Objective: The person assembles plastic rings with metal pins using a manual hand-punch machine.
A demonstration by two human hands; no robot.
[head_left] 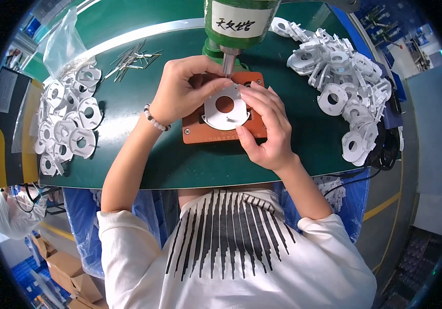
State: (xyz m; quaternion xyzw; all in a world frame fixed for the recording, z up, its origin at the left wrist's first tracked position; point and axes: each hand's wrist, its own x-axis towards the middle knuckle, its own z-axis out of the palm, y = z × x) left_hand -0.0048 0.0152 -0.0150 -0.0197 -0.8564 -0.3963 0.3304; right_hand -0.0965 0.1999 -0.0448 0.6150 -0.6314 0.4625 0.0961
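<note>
Two hands are shown at work on a green counter, seen from the head camera. A white round plate with a central hole is seated on an orange-brown fixture block, directly beneath the metal tip of a green press tool. The left hand is curled at the plate's upper left edge, its fingertips pinched together near the tool tip; whether a small part is pinched cannot be told. The right hand is laid against the plate's right side, fingers extended and pressed onto its rim. A heap of similar white parts is piled to the right, another heap of white parts to the left beside a clear plastic bag. Thin metal pins are scattered behind the left hand.
</note>
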